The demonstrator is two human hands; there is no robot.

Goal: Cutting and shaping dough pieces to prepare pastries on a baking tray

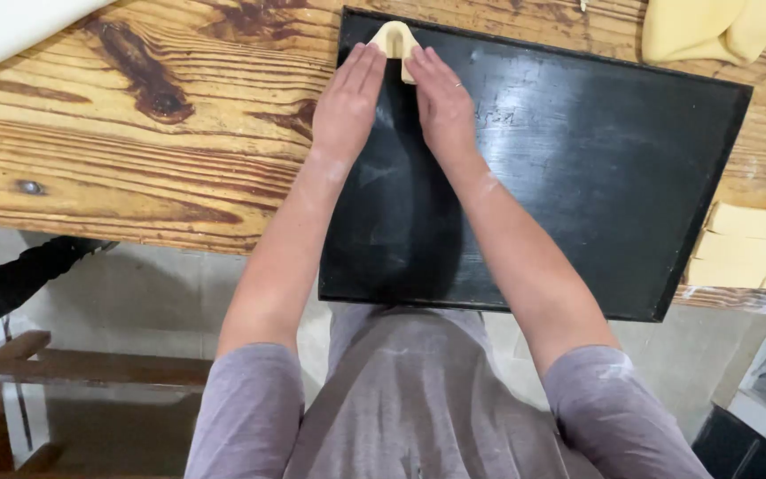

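A black baking tray [596, 177] lies on a wooden table [135, 133]. At its far left corner sits a small pale piece of folded dough [393, 39]. My left hand [347, 102] and my right hand [441, 102] reach out side by side over the tray. Their fingertips press against the dough from either side, fingers straight and held together. Flour dusts both wrists.
Cut squares of dough [746, 248] lie at the table's right edge, beside the tray. A folded sheet of dough [711, 31] rests at the far right corner. A wooden bench [64, 368] stands below the table on the left.
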